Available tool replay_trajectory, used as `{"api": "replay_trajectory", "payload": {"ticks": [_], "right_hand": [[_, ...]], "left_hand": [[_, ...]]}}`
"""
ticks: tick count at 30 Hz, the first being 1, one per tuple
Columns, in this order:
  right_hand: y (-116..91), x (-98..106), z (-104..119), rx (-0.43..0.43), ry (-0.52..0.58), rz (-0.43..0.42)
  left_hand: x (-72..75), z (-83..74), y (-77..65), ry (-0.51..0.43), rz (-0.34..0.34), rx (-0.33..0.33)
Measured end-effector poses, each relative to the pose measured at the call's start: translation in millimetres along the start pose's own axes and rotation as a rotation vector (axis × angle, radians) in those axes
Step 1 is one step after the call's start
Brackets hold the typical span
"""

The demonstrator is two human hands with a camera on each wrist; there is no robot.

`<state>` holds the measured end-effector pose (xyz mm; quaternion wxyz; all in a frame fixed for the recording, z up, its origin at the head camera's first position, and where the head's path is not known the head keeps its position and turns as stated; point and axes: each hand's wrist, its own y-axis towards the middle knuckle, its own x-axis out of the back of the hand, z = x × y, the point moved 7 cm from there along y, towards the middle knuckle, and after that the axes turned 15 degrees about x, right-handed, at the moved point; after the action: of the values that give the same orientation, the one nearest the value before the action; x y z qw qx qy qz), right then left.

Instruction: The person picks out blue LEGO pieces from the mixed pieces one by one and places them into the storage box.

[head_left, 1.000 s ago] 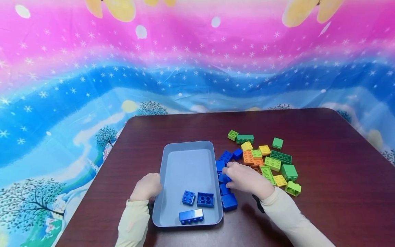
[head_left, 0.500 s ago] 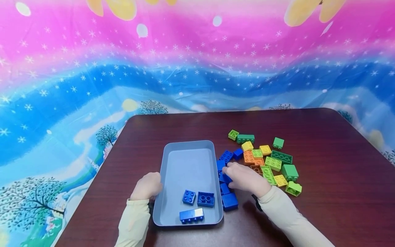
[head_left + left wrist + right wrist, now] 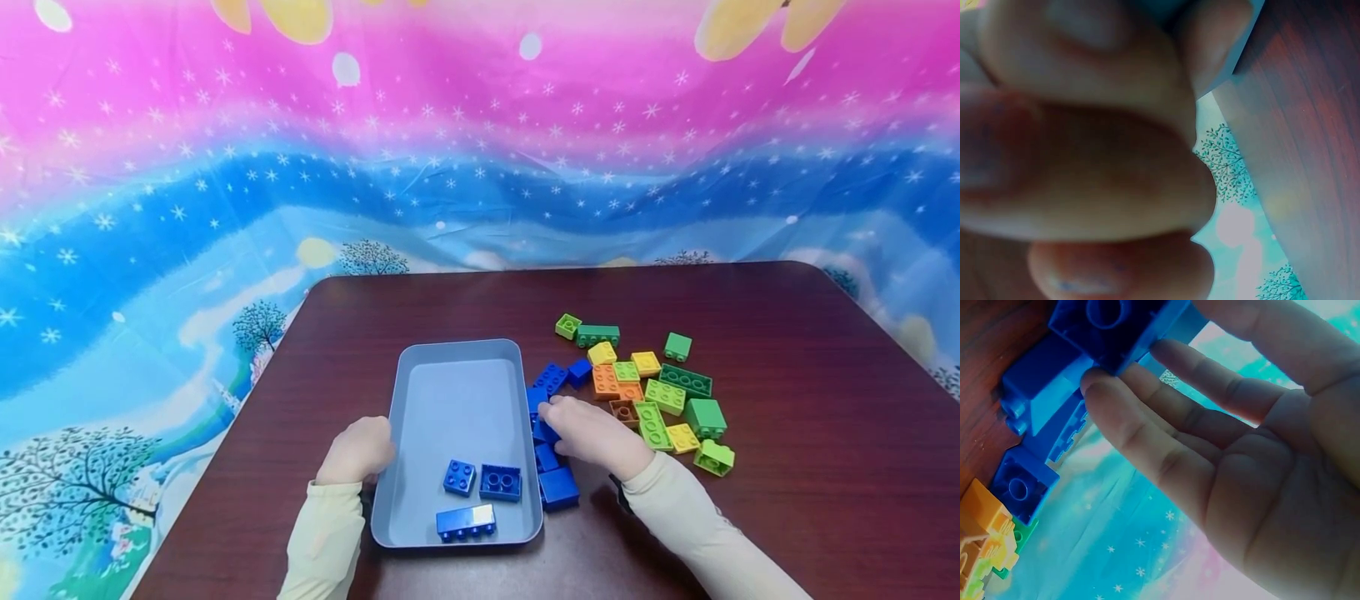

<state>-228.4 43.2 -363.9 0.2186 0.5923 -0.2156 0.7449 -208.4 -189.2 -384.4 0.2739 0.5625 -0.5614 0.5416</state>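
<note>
My left hand (image 3: 358, 450) curls its fingers at the left wall of a grey-blue tray (image 3: 397, 392); in the left wrist view the curled fingers (image 3: 1116, 181) fill most of the picture beside the tray's edge (image 3: 1229, 65). Inside the tray lie a square blue brick (image 3: 459, 477), an upturned blue brick (image 3: 500, 483) and a long blue brick (image 3: 466, 522) on its side. Along the right wall sits a row of blue bricks (image 3: 558, 489). My right hand (image 3: 596, 433) reaches over this row, its loosely extended fingers (image 3: 1147, 444) touching a blue brick (image 3: 1107, 331) with its hollow underside showing.
Right of the blue row spreads a group of loose bricks, among them an orange brick (image 3: 604, 381), a yellow brick (image 3: 682, 438), a lime brick (image 3: 664, 396) and a green brick (image 3: 705, 417). The dark wooden table (image 3: 810, 400) meets a patterned cloth (image 3: 480, 192) behind.
The head view has shifted slightly. Both hands stay nearly in place, the tray bricks are unchanged, and the right wrist has drawn a little nearer the body.
</note>
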Motion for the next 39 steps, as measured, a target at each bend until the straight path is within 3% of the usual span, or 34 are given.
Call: {"api": "replay_trajectory", "payload": {"ticks": [16, 28, 39], "right_hand": [[1.0, 4.8, -0.2, 0.035, -0.021, -0.042], [-5.1, 18.4, 0.1, 0.058, 0.047, -0.113], [-4.0, 21.5, -0.4, 0.012, 0.065, -0.101]], "left_hand": [[0.7, -0.3, -1.8, 0.007, 0.011, -0.006], [-0.8, 0.9, 0.4, -0.002, 0.007, -0.010], [0.7, 0.2, -0.6, 0.005, 0.000, -0.022]]}}
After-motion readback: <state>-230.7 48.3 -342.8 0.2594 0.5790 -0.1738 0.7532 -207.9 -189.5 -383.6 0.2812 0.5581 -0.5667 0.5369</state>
